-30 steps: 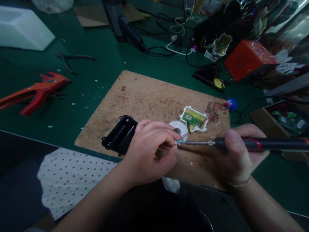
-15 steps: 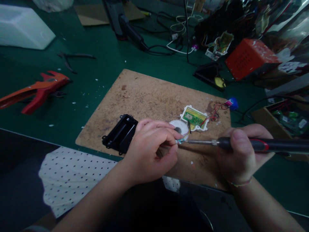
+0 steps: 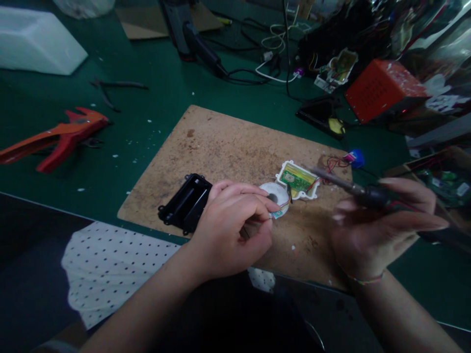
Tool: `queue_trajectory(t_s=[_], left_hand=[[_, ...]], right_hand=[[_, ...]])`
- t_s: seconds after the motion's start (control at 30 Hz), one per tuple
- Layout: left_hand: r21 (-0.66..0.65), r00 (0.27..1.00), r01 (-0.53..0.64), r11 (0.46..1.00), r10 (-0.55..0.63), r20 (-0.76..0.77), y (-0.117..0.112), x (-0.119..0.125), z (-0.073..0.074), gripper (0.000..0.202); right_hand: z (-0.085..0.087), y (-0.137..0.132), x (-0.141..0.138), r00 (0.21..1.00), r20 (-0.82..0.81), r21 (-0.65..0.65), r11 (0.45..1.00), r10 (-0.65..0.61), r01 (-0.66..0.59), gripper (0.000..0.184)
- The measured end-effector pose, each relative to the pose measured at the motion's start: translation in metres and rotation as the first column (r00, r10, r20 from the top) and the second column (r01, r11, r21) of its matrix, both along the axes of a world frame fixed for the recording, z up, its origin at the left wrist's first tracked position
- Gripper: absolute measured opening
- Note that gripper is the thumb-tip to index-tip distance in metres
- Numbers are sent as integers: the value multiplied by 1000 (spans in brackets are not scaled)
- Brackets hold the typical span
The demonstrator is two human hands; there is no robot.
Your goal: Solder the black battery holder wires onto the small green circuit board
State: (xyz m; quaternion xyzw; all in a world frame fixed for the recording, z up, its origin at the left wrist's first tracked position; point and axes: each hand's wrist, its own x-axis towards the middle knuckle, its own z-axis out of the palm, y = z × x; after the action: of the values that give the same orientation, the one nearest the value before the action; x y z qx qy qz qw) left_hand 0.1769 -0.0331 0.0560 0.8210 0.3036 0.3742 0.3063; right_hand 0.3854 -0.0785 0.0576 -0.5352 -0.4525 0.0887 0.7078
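The small wired part (image 3: 278, 214) sits pinched at the fingertips of the left hand (image 3: 231, 233), just over the near right area of the brown work board (image 3: 221, 147), touching the edge of the white round disc (image 3: 274, 193). The left hand is curled closed on that part, as it was half a second ago, and has barely shifted.

The soldering iron (image 3: 353, 187) has changed most. Half a second ago its metal tip lay level and met the part at the left fingertips; now the tip has lifted away and points up and to the left, over the green circuit board in its white frame (image 3: 297, 178), well apart from the part. The right hand (image 3: 379, 225) holds the iron's dark handle, fingers wrapped loosely round it and blurred with motion, palm turned more upward than before.

Just left of the left hand lies the black plastic housing (image 3: 186, 203) on the board. Red and black wires (image 3: 331, 164) run from the circuit board toward a blue piece (image 3: 356, 158) at the board's right edge. Further off on the green desk (image 3: 154, 83) lie red pliers (image 3: 59, 139) and an orange box (image 3: 382, 88).
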Motion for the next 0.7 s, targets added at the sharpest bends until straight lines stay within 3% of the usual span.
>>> queue_trajectory(t_s=[0.07, 0.13, 0.23, 0.33, 0.47, 0.6, 0.7], left_hand=[[3, 1000, -3, 1000, 3, 0, 0, 0, 0, 16], [8, 1000, -6, 1000, 6, -2, -1, -1, -1, 16], [16, 1000, -10, 1000, 10, -4, -1, 0, -1, 14], [30, 1000, -10, 1000, 10, -13, -2, 0, -1, 13], [80, 998, -7, 997, 12, -63, -4, -12, 6, 15], [271, 996, -53, 961, 71, -58, -12, -39, 19, 31], [453, 981, 72, 888, 19, -193, -21, -54, 23, 33]], right_hand=[[-3, 0, 0, 993, 108, 33, 998, 43, -47, 32], [-3, 0, 1, 951, 283, -24, 992, 127, -125, 26], [-3, 0, 1, 855, 437, -198, 958, 278, -209, 52], [-3, 1, -1, 834, 432, -265, 932, 343, -246, 63], [-5, 2, -3, 863, 335, -287, 914, 378, -288, 67], [-5, 2, -2, 868, 310, -290, 908, 387, -302, 69], [-4, 2, -2, 869, 287, -299, 900, 403, -318, 67]])
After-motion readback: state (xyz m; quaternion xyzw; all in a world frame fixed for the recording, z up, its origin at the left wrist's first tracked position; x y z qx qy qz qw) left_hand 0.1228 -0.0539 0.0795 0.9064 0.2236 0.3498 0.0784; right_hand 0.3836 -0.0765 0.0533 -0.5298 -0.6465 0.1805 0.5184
